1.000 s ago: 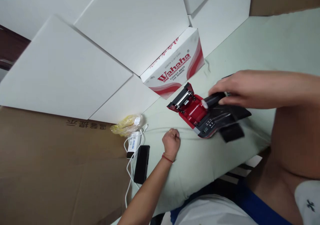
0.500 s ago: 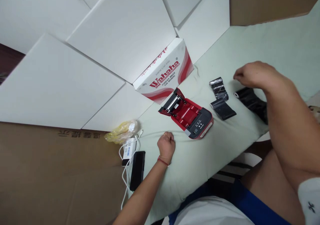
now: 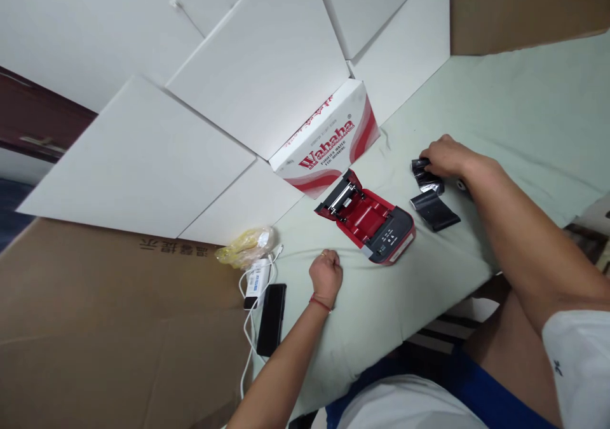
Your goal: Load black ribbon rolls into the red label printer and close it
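Observation:
A small red and black printer (image 3: 369,218) lies on the pale green table with its lid swung open. Right of it lies a strip of black ribbon film (image 3: 431,197), partly unrolled. My right hand (image 3: 445,157) rests on the far end of that film, fingers curled down onto it. A small roll end (image 3: 461,185) shows just beside my right forearm. My left hand (image 3: 326,275) is a closed fist resting on the table in front of the printer, touching nothing else; a red string circles its wrist.
A white and red Wahaha carton (image 3: 326,140) stands behind the printer against white foam panels (image 3: 267,67). A yellow bag (image 3: 245,245), a white charger with cable (image 3: 256,276) and a black phone (image 3: 271,319) lie at the left. Brown cardboard (image 3: 95,327) covers the left.
My right hand carried the black film off the printer to the table on the right, then came down on the film's far end. My left fist stayed put.

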`<state>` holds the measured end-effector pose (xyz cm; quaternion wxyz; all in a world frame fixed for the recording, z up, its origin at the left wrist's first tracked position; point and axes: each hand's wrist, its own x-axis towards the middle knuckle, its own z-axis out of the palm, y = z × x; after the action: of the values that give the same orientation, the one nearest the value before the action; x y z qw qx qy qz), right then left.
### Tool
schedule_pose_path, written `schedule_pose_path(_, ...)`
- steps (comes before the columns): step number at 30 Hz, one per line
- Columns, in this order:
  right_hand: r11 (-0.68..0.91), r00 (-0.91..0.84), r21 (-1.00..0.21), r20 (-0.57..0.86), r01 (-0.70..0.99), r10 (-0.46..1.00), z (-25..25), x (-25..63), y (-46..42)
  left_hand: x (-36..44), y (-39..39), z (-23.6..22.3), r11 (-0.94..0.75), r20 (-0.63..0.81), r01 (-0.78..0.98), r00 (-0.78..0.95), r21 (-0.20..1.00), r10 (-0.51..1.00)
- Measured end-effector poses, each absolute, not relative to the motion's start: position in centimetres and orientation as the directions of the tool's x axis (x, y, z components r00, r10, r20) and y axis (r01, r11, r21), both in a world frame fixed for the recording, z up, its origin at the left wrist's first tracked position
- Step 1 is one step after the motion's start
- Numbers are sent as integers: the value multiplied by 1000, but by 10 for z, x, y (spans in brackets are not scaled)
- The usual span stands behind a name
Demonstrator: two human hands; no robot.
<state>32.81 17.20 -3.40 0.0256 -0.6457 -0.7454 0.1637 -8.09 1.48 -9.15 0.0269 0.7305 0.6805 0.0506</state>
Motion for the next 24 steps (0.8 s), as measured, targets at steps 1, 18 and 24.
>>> schedule_pose_path(1, 124, -175, -273, -172, 954, 969, -27, 330, 168, -81, 15, -91, -70, 34, 991, 67, 110, 997)
schedule_pose_path(18, 601, -768, -566, -92, 565, 634, 83, 269, 73, -72, 15, -84, -30, -62, 996, 36, 89, 997)
schedule_pose_path(24, 454, -500, -221, -252, 863, 828, 58, 190, 89, -69, 14, -82, -28, -79, 997, 34, 76, 996)
